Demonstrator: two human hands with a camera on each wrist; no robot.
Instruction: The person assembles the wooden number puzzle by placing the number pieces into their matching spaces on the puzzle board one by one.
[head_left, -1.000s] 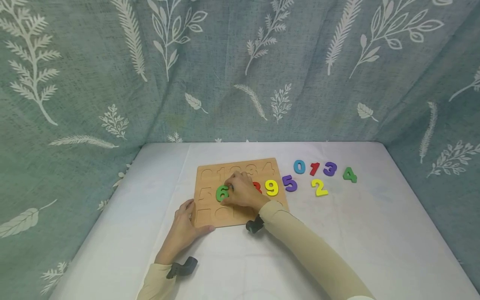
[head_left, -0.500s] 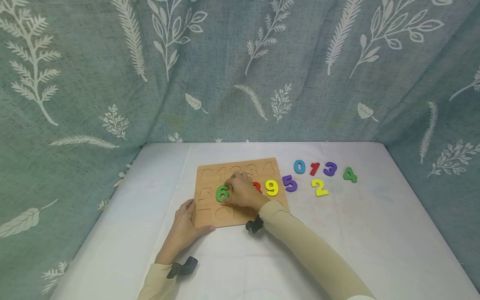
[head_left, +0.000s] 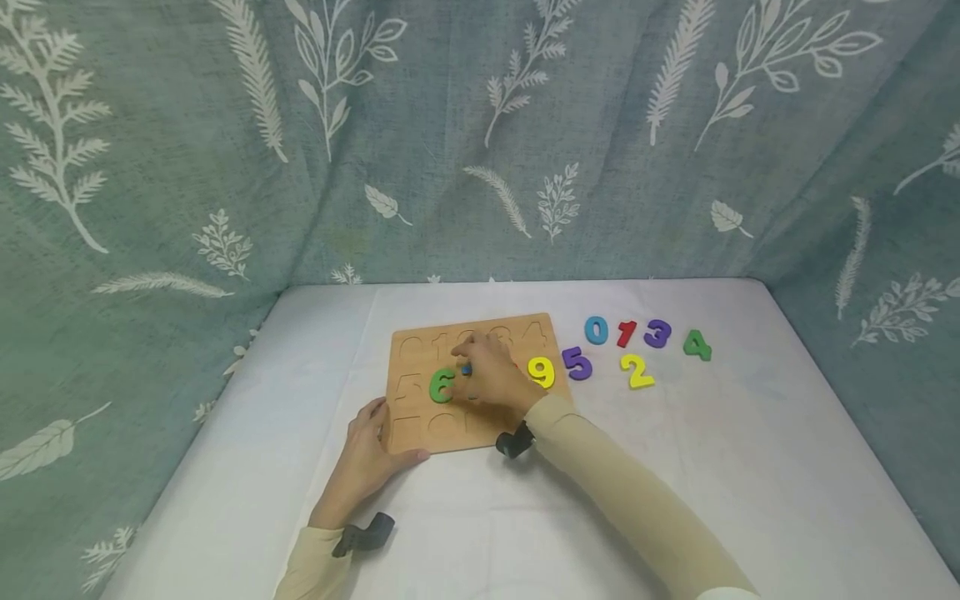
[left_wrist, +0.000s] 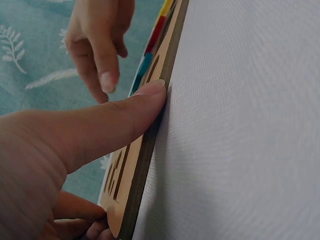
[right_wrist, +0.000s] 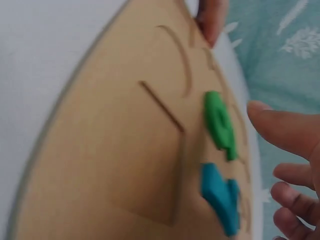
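Observation:
My left hand [head_left: 367, 454] grips the near left corner of a wooden number puzzle board [head_left: 487, 433], its thumb along the front edge and fingers at the left side. Over the middle of the board hovers my right hand [head_left: 491, 375], thumb and fingers apart, holding nothing. A green number 6 [head_left: 441, 386] lies on the board just left of its fingertips. The right wrist view shows a blue number 7 [right_wrist: 220, 200] beside the green 6 [right_wrist: 219, 122]. A yellow number 9 [head_left: 541, 372] is to the right; a red number is mostly hidden behind my right hand.
Right of the board on the white tablecloth [head_left: 645, 450] lie a purple 5 [head_left: 577, 363], blue 0 [head_left: 596, 330], red 1 [head_left: 626, 333], purple 3 [head_left: 657, 333], yellow 2 [head_left: 637, 372] and green 4 [head_left: 697, 345]. A patterned curtain [head_left: 435, 183] hangs behind.
My right hand has let go of the green 6 and moved slightly right and up, its fingers spreading. The left hand stays on the board. The head view has shifted slightly.

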